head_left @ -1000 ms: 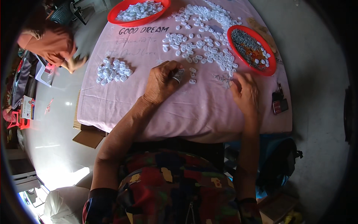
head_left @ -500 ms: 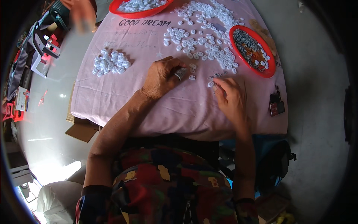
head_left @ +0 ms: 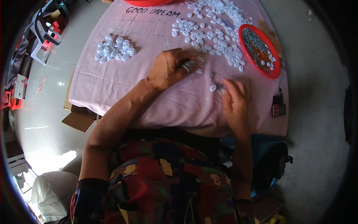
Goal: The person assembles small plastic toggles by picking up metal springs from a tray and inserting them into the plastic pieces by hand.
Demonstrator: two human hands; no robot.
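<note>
Well left of the tray, the left hand curls, silvery wrap showing; whether its fingers grip, I cannot tell. Nearer the tray, pins now bunch beside one bead, within reach of the right hand's parted fingers.

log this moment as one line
left hand: curled, near white pieces | right hand: by small metal bits | red dish: beyond right hand

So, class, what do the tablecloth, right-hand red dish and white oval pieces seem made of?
Pink tablecloth: matte fabric, softly creased. Right-hand red dish: probably smooth plastic, from its even colour. White oval pieces: likely moulded plastic, similarly shaped; gloss hard to judge.
</note>
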